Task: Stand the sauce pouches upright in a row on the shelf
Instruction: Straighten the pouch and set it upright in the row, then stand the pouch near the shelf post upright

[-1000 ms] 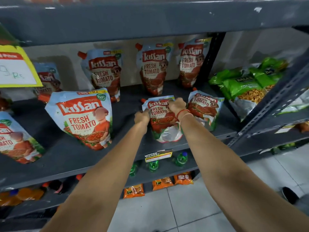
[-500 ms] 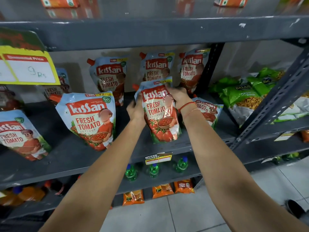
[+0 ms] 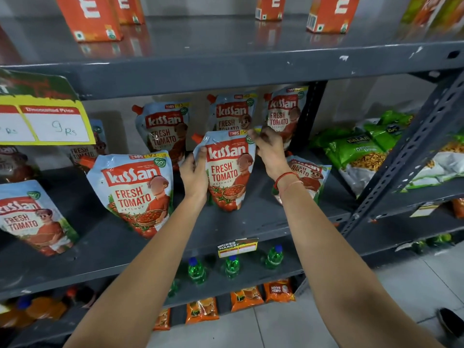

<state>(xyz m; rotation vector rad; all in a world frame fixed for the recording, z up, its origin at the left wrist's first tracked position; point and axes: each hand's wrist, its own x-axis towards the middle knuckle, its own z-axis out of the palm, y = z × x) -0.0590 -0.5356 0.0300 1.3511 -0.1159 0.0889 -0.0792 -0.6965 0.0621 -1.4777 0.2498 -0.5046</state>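
A red and blue ketchup pouch stands upright on the dark grey shelf, near the front middle. My left hand grips its left edge and my right hand pinches its top right corner. Another pouch leans to the left of it, and one more leans at the far left. To the right a pouch leans behind my right wrist. Three pouches stand along the back wall.
Green snack bags lie on the adjoining shelf at right, past a slotted steel post. A yellow price tag hangs at upper left. Orange cartons stand on the shelf above. Green bottles sit on the shelf below.
The middle pouch lay tilted on the shelf a second ago; both hands lifted it and it now stands upright on its base. The view has tilted upward.
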